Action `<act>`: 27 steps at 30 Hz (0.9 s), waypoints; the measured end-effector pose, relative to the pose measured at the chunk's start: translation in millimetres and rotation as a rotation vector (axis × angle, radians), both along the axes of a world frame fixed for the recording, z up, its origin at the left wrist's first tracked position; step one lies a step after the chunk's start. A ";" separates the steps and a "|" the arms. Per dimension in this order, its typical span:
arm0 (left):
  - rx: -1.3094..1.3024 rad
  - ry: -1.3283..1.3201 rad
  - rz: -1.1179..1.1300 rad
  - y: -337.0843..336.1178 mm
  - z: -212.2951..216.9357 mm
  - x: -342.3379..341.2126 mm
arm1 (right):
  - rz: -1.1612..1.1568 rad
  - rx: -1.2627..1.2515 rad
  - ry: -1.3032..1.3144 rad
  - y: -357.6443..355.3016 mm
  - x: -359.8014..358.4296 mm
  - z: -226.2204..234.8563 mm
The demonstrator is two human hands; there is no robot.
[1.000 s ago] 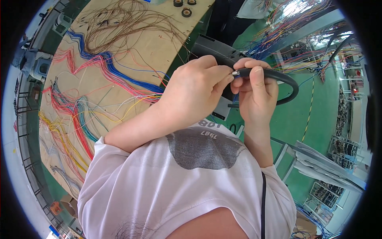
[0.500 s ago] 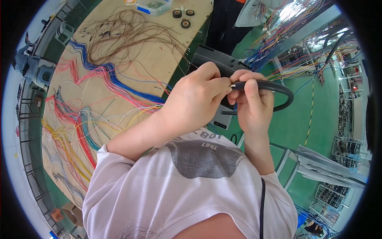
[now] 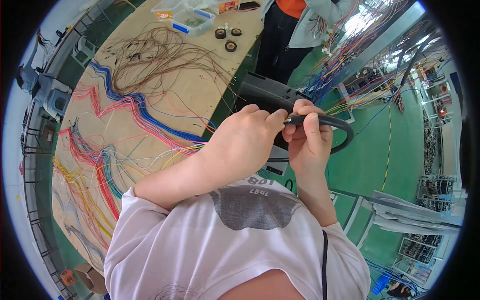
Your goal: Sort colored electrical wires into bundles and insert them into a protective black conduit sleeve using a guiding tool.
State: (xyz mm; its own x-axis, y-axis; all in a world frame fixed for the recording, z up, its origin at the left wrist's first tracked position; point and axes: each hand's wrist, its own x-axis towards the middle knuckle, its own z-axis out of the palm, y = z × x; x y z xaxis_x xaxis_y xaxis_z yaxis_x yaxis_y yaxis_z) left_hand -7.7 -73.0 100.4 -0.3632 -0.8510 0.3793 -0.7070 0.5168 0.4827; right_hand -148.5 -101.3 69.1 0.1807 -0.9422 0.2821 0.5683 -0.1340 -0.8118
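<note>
Black cable [image 3: 327,121] loops beyond our right hand [image 3: 309,140], whose thumb and fingers close round its end, while our left hand [image 3: 247,135] pinches the metal tip [image 3: 287,120] between them. Our view has tilted, yet both grips hold, so work stays there.

You have bright, even light over the wooden surface [image 3: 120,132] and the green floor [image 3: 370,160], with only soft shading on your left hand [image 3: 245,135], right hand [image 3: 311,142] and shirt [image 3: 200,250], while a patch behind the hanging wires [image 3: 317,70] at upper right blows out to white. Your fisheye lens bends the railing [image 3: 30,205] at the left rim and leaves black corners with a bluish fringe. Both hands look sharp, but the racks [image 3: 435,190] near the right rim turn soft, perhaps from the lens.
</note>
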 end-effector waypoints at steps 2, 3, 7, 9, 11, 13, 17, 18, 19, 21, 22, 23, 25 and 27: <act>-0.002 -0.031 0.029 2.7 0.1 -3.5 | -0.002 0.007 -0.005 0.8 -0.5 0.9; 0.004 -0.098 0.061 4.4 1.4 -6.2 | -0.022 0.049 0.033 1.5 -0.6 3.6; -0.141 -0.084 0.059 -0.1 -7.5 -6.3 | -0.044 0.143 0.033 0.7 -2.2 11.3; -0.149 -0.037 0.043 -4.0 -11.2 -5.6 | -0.051 0.115 0.017 0.4 -1.6 9.7; -0.151 0.012 0.038 -7.2 -10.2 -6.8 | -0.048 0.092 0.006 -0.8 -2.4 8.2; -0.147 0.049 0.049 -8.9 -5.1 -9.1 | -0.032 0.059 -0.017 -2.1 -4.4 6.9; -0.122 -0.023 0.062 -10.1 -1.4 -12.5 | -0.047 0.035 -0.010 -1.3 -2.8 11.0; -0.126 0.015 0.051 -11.2 -3.3 -12.4 | -0.059 0.037 0.045 -0.7 -1.8 14.1; -0.130 0.054 0.039 -11.6 -5.1 -12.2 | -0.071 0.039 0.100 -0.2 -1.1 15.8; 0.014 0.292 -0.011 -9.1 -9.2 -14.2 | -0.093 0.030 0.125 0.1 -3.2 15.9; 0.161 0.529 -0.062 -8.3 -10.1 -14.9 | -0.116 0.024 0.152 0.0 -3.9 16.0; 0.165 0.531 -0.060 -7.6 -9.0 -13.8 | -0.114 0.028 0.154 0.3 -3.7 15.9; 0.815 0.976 -0.048 -7.6 -3.0 -9.0 | -0.116 0.064 0.112 -0.9 -1.9 16.5; 0.841 1.012 -0.038 -7.5 -1.9 -6.9 | -0.092 0.070 0.119 -2.2 -1.7 15.9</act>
